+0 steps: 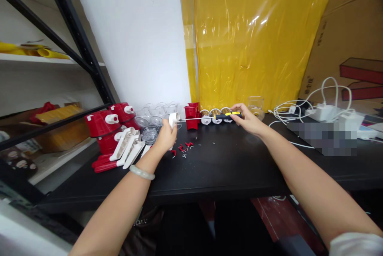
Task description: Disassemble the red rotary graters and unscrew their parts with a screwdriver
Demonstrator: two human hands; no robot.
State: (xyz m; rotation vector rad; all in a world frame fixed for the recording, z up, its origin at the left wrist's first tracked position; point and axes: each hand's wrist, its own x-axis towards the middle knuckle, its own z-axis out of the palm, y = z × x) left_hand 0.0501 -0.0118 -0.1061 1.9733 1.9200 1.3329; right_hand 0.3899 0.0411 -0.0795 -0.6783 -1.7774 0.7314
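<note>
My right hand (245, 119) is closed round the black and yellow handle of a screwdriver (228, 116). Its long shaft points left, and the tip meets a small white plastic part (173, 119). That part is gripped in the fingers of my left hand (166, 134), raised above the black table. Whether a screw sits at the tip is too small to tell. Small red pieces (181, 148) and loose screws (184, 155) lie on the table below. Behind the shaft stands a red plastic housing (191, 116), beside several round drums with white rims (215, 116).
Red machine bodies (103, 130) and white handles (127, 148) are piled at the left. Clear plastic cups (157, 114) stand behind my left hand. White cables and adapters (326, 108) lie at the right. A black shelf frame (72, 24) rises on the left of the black table (227, 168).
</note>
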